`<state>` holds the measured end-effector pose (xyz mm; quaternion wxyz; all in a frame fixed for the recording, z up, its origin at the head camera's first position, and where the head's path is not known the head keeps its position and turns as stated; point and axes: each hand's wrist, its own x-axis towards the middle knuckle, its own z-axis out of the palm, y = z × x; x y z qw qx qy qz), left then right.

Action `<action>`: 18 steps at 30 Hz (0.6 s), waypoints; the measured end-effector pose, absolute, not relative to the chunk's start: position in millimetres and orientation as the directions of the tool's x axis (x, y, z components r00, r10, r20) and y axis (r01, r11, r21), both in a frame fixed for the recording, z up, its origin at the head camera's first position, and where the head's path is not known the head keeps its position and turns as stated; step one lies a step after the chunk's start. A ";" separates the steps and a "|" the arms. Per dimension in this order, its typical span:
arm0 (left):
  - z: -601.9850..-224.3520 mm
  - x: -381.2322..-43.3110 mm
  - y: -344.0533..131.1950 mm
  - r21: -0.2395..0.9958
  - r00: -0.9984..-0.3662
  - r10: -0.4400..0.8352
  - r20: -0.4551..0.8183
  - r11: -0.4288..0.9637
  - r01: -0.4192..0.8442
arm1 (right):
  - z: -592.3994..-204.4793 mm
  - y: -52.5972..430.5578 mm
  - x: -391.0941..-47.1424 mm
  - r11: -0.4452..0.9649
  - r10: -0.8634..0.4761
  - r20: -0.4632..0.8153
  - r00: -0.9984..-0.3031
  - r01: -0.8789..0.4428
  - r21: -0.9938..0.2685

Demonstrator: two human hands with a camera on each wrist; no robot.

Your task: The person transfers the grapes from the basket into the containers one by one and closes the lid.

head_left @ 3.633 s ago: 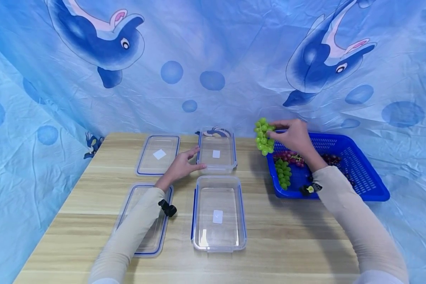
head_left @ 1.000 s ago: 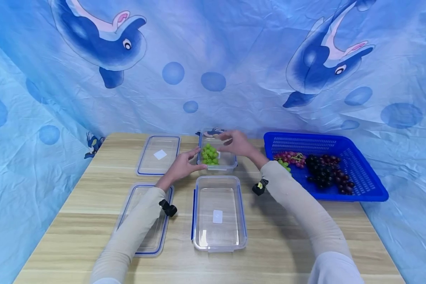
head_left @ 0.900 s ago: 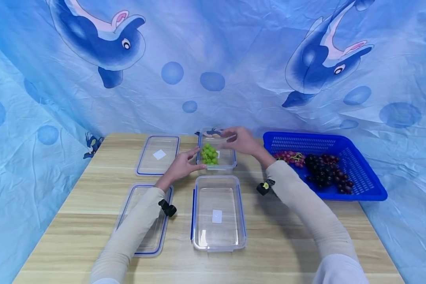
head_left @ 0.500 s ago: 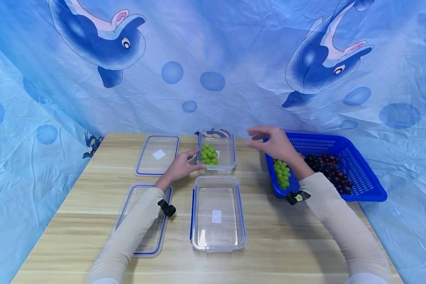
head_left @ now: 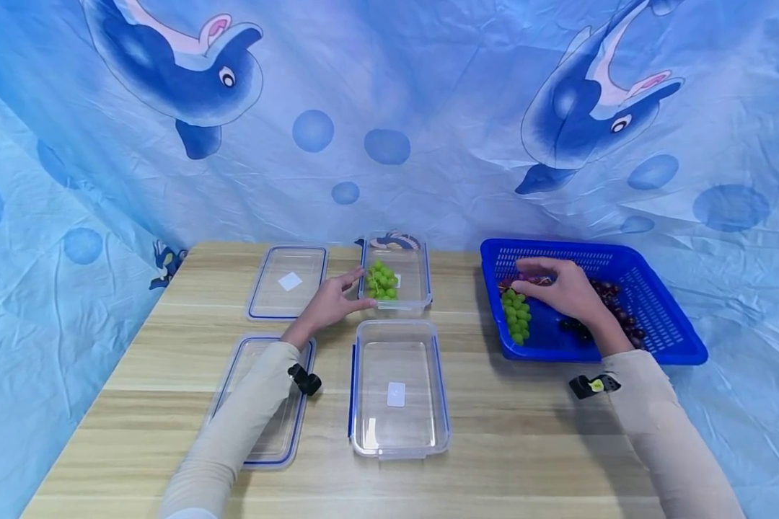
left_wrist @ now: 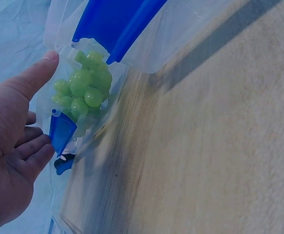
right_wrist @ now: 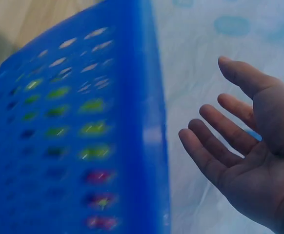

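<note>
My left hand (head_left: 330,301) is at the left side of the far clear box (head_left: 415,267), its fingertips right at the wall, thumb spread from the fingers. Inside that box lies a bunch of green grapes (head_left: 381,280), which the left wrist view shows through the plastic. Over the blue basket (head_left: 678,339) my right hand (head_left: 568,290) hovers with fingers spread apart and nothing between them. Another bunch of green grapes (head_left: 516,317) lies along the basket's left wall, below the right fingertips. Red grapes (head_left: 537,280) and dark grapes (head_left: 623,310) are partly hidden by the right hand.
A second clear box (head_left: 399,432) with a white label stands nearer on the wooden table (head_left: 493,461). Two clear lids with blue seals lie to the left, the far lid (head_left: 292,259) and the near lid (head_left: 279,432) under the left forearm. A dolphin-print sheet (head_left: 428,86) hangs behind.
My right hand carried the green grapes from above the basket into the far box and let them go, then moved back right over the basket. The left hand stayed by the box.
</note>
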<state>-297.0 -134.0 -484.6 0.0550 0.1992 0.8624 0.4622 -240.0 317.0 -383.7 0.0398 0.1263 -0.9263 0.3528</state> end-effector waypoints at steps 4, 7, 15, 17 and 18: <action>-482.9 -296.4 -135.5 0.819 -0.914 0.397 0.081 0.496 0.288 | -398.9 329.5 -237.5 0.741 -0.223 0.118 -0.968 -0.247 -0.624; -482.5 -296.2 -135.3 0.819 -0.915 0.397 0.075 0.499 0.284 | -409.5 337.4 -236.5 0.771 -0.225 0.060 -0.972 -0.216 -0.599; -484.6 -296.9 -135.2 0.817 -0.917 0.392 0.073 0.503 0.281 | -427.7 349.1 -237.7 0.785 -0.261 -0.014 -0.965 -0.204 -0.585; -485.1 -297.1 -134.8 0.815 -0.918 0.390 0.072 0.507 0.279 | -431.2 350.5 -239.0 0.782 -0.276 -0.012 -0.961 -0.217 -0.584; -485.3 -297.4 -134.5 0.814 -0.918 0.389 0.074 0.508 0.281 | -432.7 351.0 -239.4 0.784 -0.282 -0.014 -0.959 -0.221 -0.581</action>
